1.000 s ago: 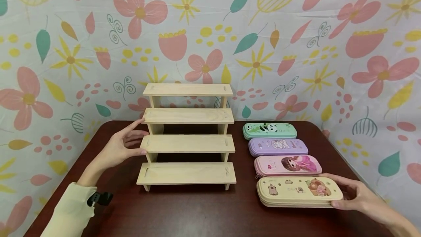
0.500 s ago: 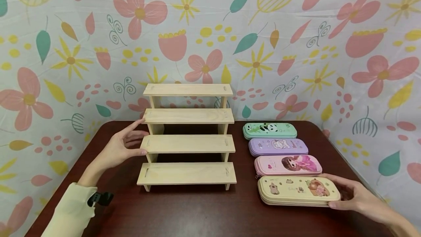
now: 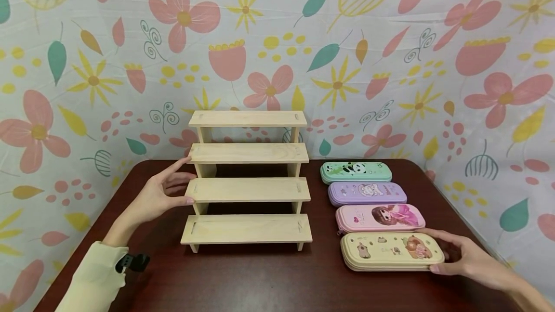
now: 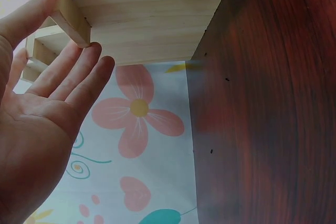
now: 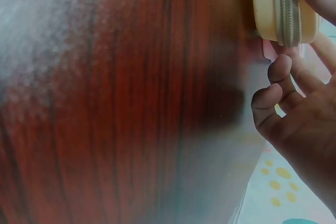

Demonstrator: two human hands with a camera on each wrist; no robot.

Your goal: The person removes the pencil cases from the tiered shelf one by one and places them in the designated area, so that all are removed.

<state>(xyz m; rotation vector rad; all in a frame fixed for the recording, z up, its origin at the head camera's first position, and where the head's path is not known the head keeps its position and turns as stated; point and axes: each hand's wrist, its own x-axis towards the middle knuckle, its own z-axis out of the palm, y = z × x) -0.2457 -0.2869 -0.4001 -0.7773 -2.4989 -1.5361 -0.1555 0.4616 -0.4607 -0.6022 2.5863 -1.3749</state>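
A pale wooden tiered shelf (image 3: 247,190) stands on the table, its steps rising toward the back. My left hand (image 3: 153,196) is at its left side, thumb and fingers around the end of a step board (image 4: 73,17). At the right, my right hand (image 3: 466,256) holds a cream pencil case (image 3: 390,253) with animal pictures by its right end, thumb in front and index finger behind. The right wrist view shows the case's zipper edge (image 5: 287,9) between the thumb and fingers, other fingers curled below. Just behind it lies a pink pencil case (image 3: 377,218) with a girl's picture.
Farther back in the same column lie a purple pencil case (image 3: 347,194) and a mint-green panda one (image 3: 331,173). A dark red-brown table (image 3: 269,283) carries everything. Behind it hangs a flower-patterned cloth (image 3: 277,32).
The right hand and the cream pencil case have shifted slightly left and back, the case now looking a little smaller. The left hand and the shelf stay in place.
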